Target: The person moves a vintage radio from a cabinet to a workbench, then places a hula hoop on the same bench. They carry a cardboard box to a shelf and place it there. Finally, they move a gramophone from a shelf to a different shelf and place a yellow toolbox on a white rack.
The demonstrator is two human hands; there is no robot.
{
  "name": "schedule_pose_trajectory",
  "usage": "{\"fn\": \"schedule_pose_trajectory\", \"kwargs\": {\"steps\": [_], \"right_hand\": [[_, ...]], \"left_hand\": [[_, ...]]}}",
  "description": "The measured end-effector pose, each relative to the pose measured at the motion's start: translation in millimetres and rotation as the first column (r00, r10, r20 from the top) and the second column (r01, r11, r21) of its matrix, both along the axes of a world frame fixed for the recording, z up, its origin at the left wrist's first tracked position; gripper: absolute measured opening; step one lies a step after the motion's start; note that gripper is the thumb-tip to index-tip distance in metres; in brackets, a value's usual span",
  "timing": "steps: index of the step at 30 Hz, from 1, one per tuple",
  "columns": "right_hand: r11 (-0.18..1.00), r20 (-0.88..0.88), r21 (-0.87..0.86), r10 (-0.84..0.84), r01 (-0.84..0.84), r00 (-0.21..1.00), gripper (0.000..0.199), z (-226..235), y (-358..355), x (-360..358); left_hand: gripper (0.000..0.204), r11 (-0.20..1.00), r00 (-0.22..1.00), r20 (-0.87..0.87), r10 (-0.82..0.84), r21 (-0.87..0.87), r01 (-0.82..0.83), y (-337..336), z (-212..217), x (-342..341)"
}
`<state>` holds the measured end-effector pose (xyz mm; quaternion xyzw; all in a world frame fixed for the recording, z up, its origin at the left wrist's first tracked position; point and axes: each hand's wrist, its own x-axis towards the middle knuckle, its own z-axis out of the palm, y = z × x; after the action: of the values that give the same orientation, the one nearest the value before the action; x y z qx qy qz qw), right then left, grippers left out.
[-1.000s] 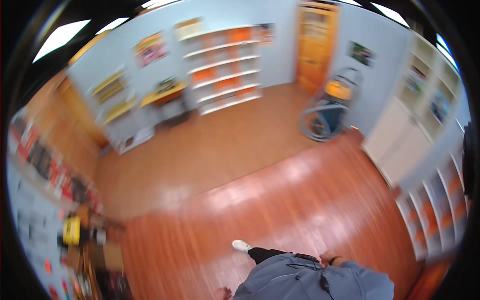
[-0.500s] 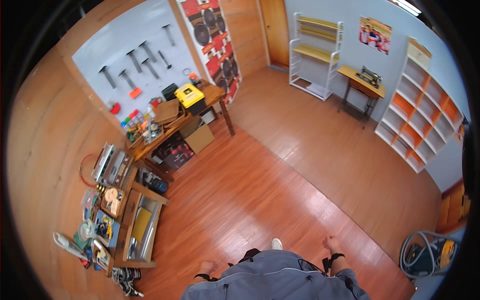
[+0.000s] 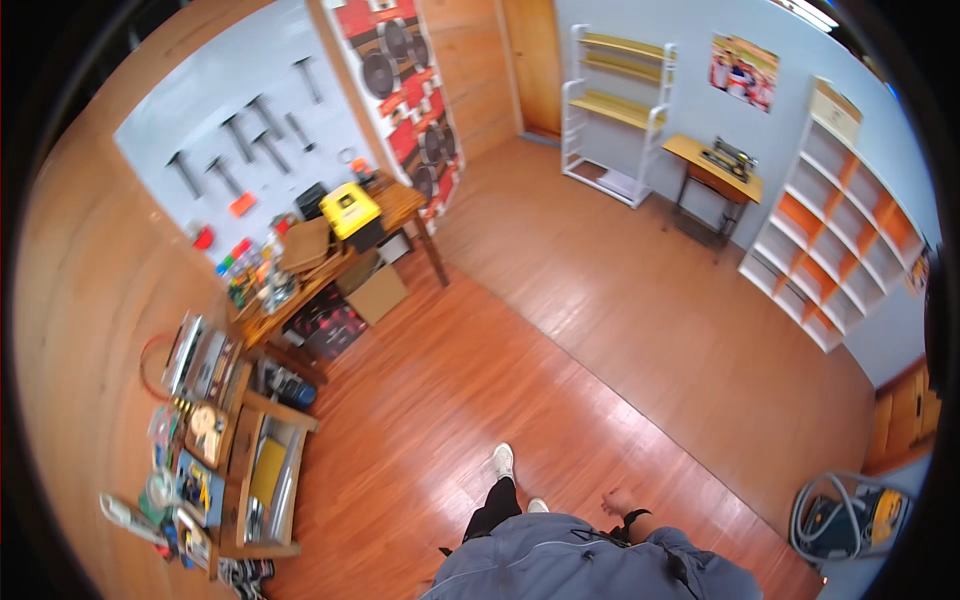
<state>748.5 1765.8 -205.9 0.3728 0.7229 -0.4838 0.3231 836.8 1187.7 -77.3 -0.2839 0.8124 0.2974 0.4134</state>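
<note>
My right hand [image 3: 618, 501] hangs low in front of my grey jacket [image 3: 560, 560], over the reddish wood floor [image 3: 420, 420]. Its fingers are loosely apart and hold nothing; a black strap circles the wrist. Of my left hand, only a sliver shows beside the jacket at the lower edge, with its fingers hidden. Neither hand touches anything. My leg in black trousers reaches forward, ending in a white shoe [image 3: 503, 461], and the tip of the other shoe [image 3: 538, 505] shows beside it.
At left stand a cluttered wooden workbench [image 3: 410, 205] with a yellow-lidded toolbox [image 3: 351, 211] and a lower cabinet [image 3: 300, 480]. Hammers hang on a white board [image 3: 190, 110]. Ahead are a white rack [image 3: 572, 130], a sewing machine [image 3: 730, 160], cubby shelves [image 3: 830, 240]; right, a vacuum cleaner [image 3: 840, 530].
One foot has stepped forward. My right hand has shifted left and slightly down in view; my left hand has dropped back almost out of sight. The room has shifted slightly left.
</note>
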Motion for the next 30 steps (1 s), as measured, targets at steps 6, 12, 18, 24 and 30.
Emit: {"fn": "schedule_pose_trajectory", "kwargs": {"steps": [6, 12, 18, 24, 30], "right_hand": [[0.979, 0.135, -0.050, -0.187, 0.196, 0.973, 0.034, -10.1, 26.8, 44.9], [0.882, 0.195, 0.005, -0.463, 0.471, 0.865, 0.033, 22.7, 56.5, 25.9], [0.839, 0.099, 0.025, -0.544, 0.544, 0.833, 0.032, 49.5, 57.0, -56.5], [0.956, -0.106, 0.095, -0.266, 0.276, 0.958, 0.028, 88.2, 46.9, -184.0], [0.917, -0.040, -0.092, -0.394, 0.389, 0.918, 0.028, 81.4, 66.4, -287.4]], "left_hand": [[0.024, 0.995, 0.994, 0.037, -0.099, 0.021, 0.098, 2.3, -18.7, -104.4], [0.024, 0.988, 0.997, -0.079, -0.025, 0.150, 0.037, 22.1, -39.2, -251.9], [0.030, 0.870, 0.928, -0.158, 0.337, 0.428, -0.243, 86.3, -43.7, -416.9], [0.032, 0.892, 0.950, -0.176, 0.257, 0.422, -0.163, 118.6, -25.7, -510.1], [0.028, 0.877, 0.928, -0.052, 0.369, 0.351, -0.329, 67.4, -85.9, -501.3]]}}
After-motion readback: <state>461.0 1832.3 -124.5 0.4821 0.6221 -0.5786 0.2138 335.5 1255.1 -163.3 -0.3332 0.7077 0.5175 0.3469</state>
